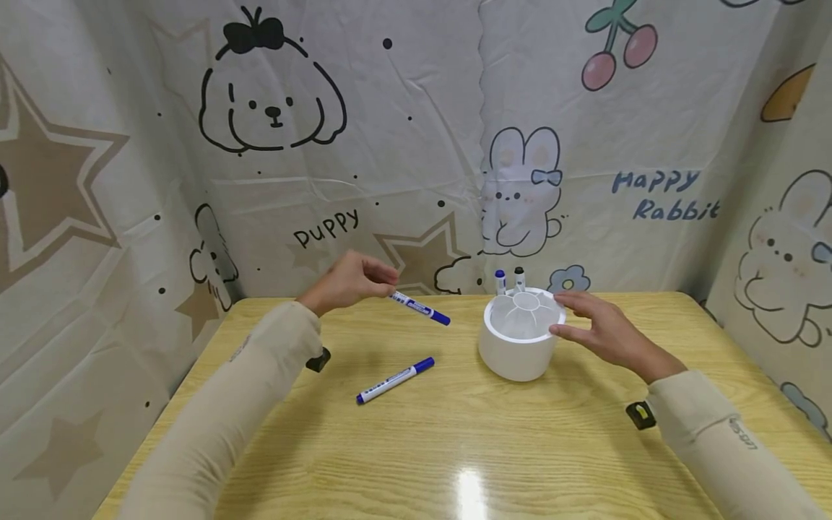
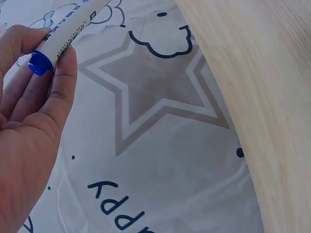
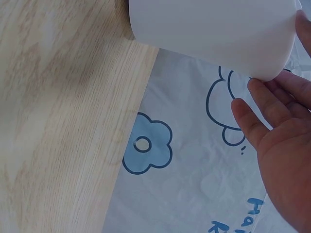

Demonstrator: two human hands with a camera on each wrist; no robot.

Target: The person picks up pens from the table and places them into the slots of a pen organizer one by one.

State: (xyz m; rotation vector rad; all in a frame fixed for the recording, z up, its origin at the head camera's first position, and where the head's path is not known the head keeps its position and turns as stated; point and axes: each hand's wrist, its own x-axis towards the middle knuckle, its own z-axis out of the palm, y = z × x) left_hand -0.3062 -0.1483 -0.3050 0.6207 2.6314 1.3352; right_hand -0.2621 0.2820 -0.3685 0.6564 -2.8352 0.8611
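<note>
My left hand [image 1: 354, 282] pinches the rear end of a white marker with a blue cap [image 1: 420, 308], holding it above the table; its capped end points right and slightly down. In the left wrist view the marker's blue end plug [image 2: 40, 64] sticks out past the thumb and fingers. A second blue marker [image 1: 395, 380] lies on the table below it. My right hand [image 1: 601, 328] touches the right side of a round white pen holder [image 1: 518, 359] with fingers fairly straight. Two markers, one blue-capped [image 1: 500, 282] and one black-capped [image 1: 519, 279], stand upright at the holder's back.
The wooden table [image 1: 403, 448] ends at a back edge against a printed cloth curtain [image 1: 416, 144], which also hangs along both sides. The holder's top is divided into petal-like compartments around a round centre.
</note>
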